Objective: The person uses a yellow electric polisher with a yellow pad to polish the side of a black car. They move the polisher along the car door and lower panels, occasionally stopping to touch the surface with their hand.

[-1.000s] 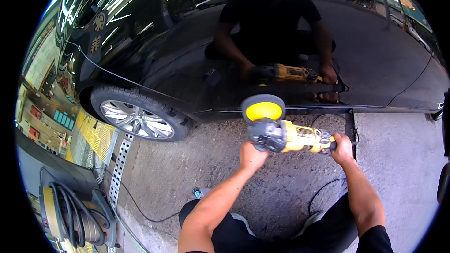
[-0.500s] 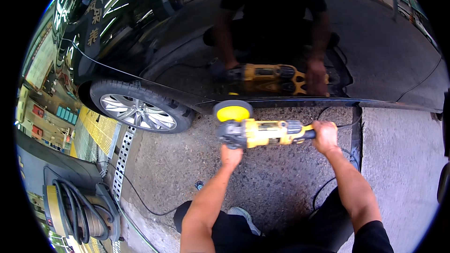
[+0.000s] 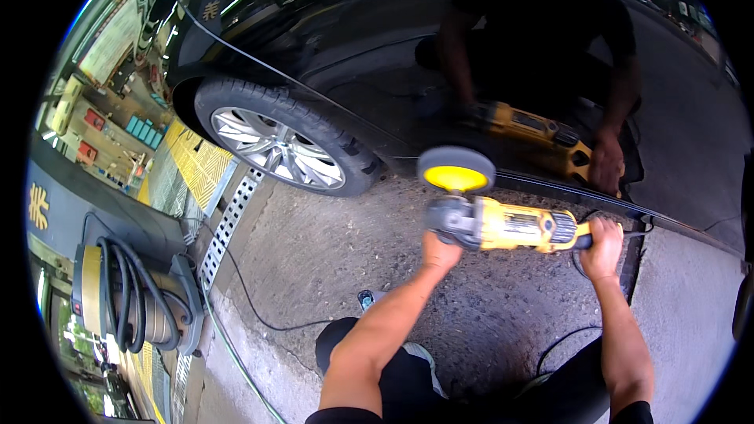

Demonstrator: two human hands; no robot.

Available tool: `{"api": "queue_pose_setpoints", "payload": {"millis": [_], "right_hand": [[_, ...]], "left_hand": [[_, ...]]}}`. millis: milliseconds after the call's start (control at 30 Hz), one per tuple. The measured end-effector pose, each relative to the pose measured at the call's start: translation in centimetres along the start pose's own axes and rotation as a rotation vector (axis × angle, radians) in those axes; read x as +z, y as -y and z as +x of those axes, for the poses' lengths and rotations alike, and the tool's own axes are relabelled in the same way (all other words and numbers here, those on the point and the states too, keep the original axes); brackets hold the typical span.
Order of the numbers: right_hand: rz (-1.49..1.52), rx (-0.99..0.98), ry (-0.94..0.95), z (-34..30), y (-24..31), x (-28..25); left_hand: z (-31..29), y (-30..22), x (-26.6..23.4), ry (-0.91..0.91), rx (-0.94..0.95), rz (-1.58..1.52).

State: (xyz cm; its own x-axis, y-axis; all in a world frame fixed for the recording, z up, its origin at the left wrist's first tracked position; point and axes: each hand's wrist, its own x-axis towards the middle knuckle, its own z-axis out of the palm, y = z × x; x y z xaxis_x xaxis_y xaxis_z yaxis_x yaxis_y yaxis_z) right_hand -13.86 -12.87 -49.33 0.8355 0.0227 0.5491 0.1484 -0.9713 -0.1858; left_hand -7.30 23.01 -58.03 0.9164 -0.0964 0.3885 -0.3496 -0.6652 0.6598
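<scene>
A yellow and black car polisher (image 3: 514, 224) is held level in front of me by both hands. My left hand (image 3: 442, 251) is closed under its dark head; the tool hides part of the fingers. At the other end, my right hand (image 3: 603, 245) wraps round the rear handle. The round polishing pad (image 3: 455, 169), grey with a yellow backing, is tilted up at the lower edge of the glossy black car door (image 3: 377, 86). Whether the pad touches the panel I cannot tell. The door mirrors my arms and the polisher.
Left of the door is a car wheel (image 3: 279, 145) with silver spokes. A vacuum cleaner (image 3: 137, 290) with coiled black hose stands at the left. A black cable (image 3: 251, 298) and a pale green hose (image 3: 239, 361) cross the floor near a perforated metal drain strip (image 3: 228, 232).
The view has turned and shifted left. In it, the polisher and both hands sit farther right, and the pad appears more tilted against the lower door area. Both hands keep their hold.
</scene>
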Motion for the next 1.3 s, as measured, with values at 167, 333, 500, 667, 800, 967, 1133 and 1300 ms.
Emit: {"api": "queue_pose_setpoints", "payload": {"millis": [167, 333, 500, 667, 800, 967, 1133, 1300], "right_hand": [[0.121, -0.090, -0.019, 4.2, 8.0, 1.5], [0.037, -0.083, 0.185, 2.5, 6.1, 2.8], [-0.083, 0.041, 0.412, -0.7, 1.5, 1.6], [-0.090, 0.005, 0.390, -0.6, 1.5, 1.1], [0.021, -0.071, 0.231, 0.5, 4.6, 1.6], [0.121, -0.154, 0.038, 4.0, 8.8, 3.1], [0.172, -0.012, 0.035, 2.4, 5.2, 2.8], [0.158, 0.106, 0.101, -0.4, -1.1, 2.2]], "left_hand": [[0.8, 5.2, -7.8, -0.097, -0.033, 0.016], [-2.7, 7.0, -4.2, 0.147, -0.653, -0.610], [-4.8, 4.1, -0.1, 0.259, -0.884, -0.575], [-5.9, 4.0, 0.6, 0.216, -0.881, -0.520], [-5.5, 5.5, -2.0, 0.087, -0.704, -0.327], [-4.0, 10.5, -6.0, -0.253, -0.466, -0.834], [0.4, 2.1, -8.8, -0.228, -0.296, -0.468], [2.4, -7.4, -8.3, 0.000, -0.009, -0.071]]}}
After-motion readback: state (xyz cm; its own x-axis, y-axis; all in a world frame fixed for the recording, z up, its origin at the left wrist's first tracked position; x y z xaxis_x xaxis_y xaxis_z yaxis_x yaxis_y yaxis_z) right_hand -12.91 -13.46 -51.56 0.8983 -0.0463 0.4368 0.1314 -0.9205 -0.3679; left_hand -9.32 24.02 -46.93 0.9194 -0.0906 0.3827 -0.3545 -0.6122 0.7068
